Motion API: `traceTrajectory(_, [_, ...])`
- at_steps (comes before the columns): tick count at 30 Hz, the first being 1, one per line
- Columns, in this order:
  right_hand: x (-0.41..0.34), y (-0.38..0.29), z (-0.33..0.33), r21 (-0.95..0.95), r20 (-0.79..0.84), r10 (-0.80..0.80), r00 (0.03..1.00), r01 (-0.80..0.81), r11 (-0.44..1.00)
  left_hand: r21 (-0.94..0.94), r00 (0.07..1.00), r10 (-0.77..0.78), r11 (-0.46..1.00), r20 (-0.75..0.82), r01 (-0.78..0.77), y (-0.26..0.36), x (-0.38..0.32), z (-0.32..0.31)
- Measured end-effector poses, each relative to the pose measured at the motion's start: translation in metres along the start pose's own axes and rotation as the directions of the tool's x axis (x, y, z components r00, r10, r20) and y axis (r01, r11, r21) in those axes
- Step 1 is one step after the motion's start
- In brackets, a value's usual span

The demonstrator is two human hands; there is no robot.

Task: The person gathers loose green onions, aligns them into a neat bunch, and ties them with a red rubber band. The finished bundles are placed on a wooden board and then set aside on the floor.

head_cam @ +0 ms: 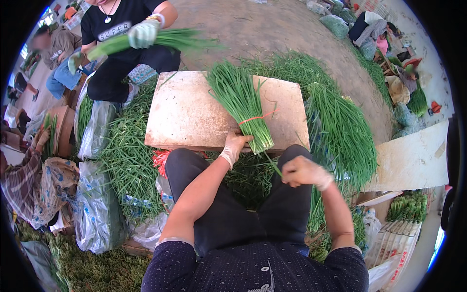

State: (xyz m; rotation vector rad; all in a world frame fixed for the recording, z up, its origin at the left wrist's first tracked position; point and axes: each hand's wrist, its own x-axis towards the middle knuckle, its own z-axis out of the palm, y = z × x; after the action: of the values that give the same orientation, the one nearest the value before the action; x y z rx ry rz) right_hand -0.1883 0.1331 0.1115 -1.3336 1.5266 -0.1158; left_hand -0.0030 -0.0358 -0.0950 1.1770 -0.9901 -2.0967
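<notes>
A bundle of garlic chives (239, 98) lies slanted across a worn board (189, 109) before my knees. A red tie (257, 118) rings it near the cut stem end. My left hand (235, 145), in a thin glove, grips the stems below the tie, thumb on top and some fingers hidden beneath. Just past the board's near edge, my gloved right hand (301, 172) pinches a single green chive blade (273, 164) that stretches up to the bundle's cut ends. That hand is slightly blurred, above my right knee.
Loose chives (124, 160) are heaped left of the board, and a large chive pile (339, 135) stands right. Red ties (160, 162) hang by my left knee. Filled plastic bags (96, 208) line the left. Across from me, a co-worker's gloved hand (143, 34) holds blurred chives.
</notes>
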Motion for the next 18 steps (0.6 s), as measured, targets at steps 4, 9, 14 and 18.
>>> traceTrajectory(4, [-0.069, -0.021, -0.096, -0.031, 0.039, -0.241, 0.97, 0.243, 0.97, 0.014, 0.999, -0.031, 0.999, -0.026, 0.031, 0.001, -0.001, 0.001])
traceTrajectory(9, [-0.04, 0.009, -0.232, -0.083, -0.865, -0.254, 0.433, 0.376, 0.923, -0.064, 0.99, -0.123, 0.991, -0.073, 0.119, 0.011, -0.002, -0.001])
traceTrajectory(14, [0.075, 0.077, -0.223, -0.076, -0.744, -0.083, 0.663, 0.039, 0.996, -0.114, 0.986, -0.054, 0.993, -0.158, 0.036, 0.005, -0.001, 0.005])
traceTrajectory(18, [0.177, 0.098, -0.089, 0.329, -0.498, 0.191, 0.846, -0.02, 0.944, -0.138, 0.983, 0.077, 0.985, -0.166, -0.101, -0.004, 0.011, 0.001])
